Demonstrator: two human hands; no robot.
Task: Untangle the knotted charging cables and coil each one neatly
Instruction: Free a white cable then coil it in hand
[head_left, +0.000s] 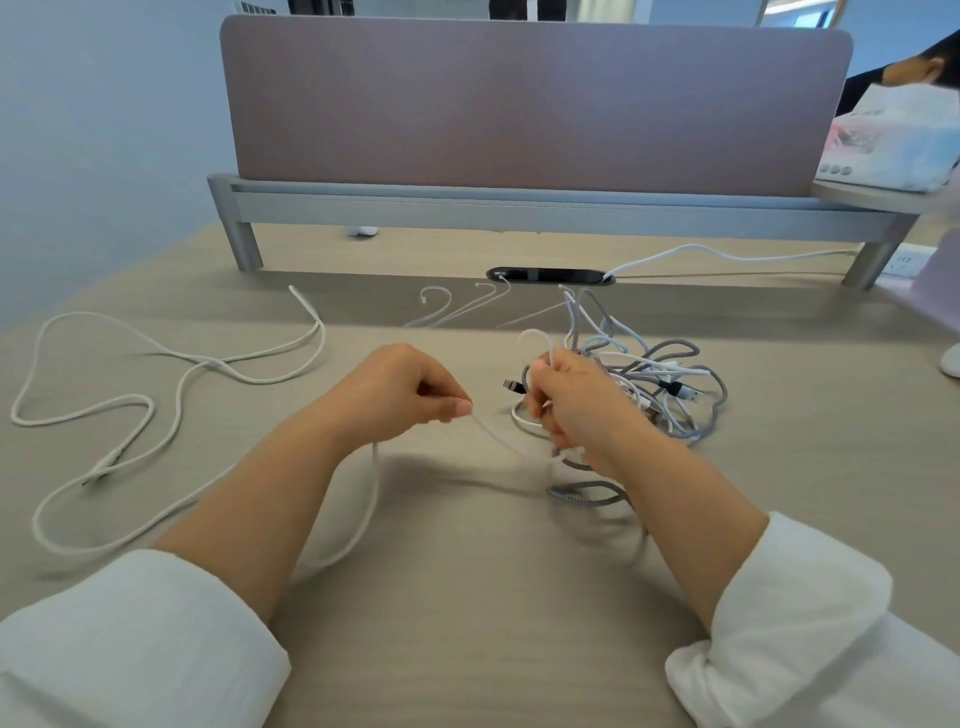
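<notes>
At the bottom of the frame, white sleeves (130, 639) are pushed back and both forearms reach up over the desk (467, 597). At centre, the left hand (400, 389) is curled, its thumb and forefinger pinching a thin white strand (498, 439). The strand runs roughly left to right across the short gap to the right hand (576, 410), and its slack drops below the left hand toward lower centre. The right hand is closed round a bunch of cables at the near edge of the tangle (660, 374), which lies just right of and beyond it. A grey braided loop (587, 493) hangs beneath. The knot is thus on the right hand's side, so the left hand looks best placed to draw the strand leftward. Farther left, a loose white cable (171, 374) sprawls well apart from the tangle. Beyond are a cable port (545, 275) and a divider panel (519, 104).
</notes>
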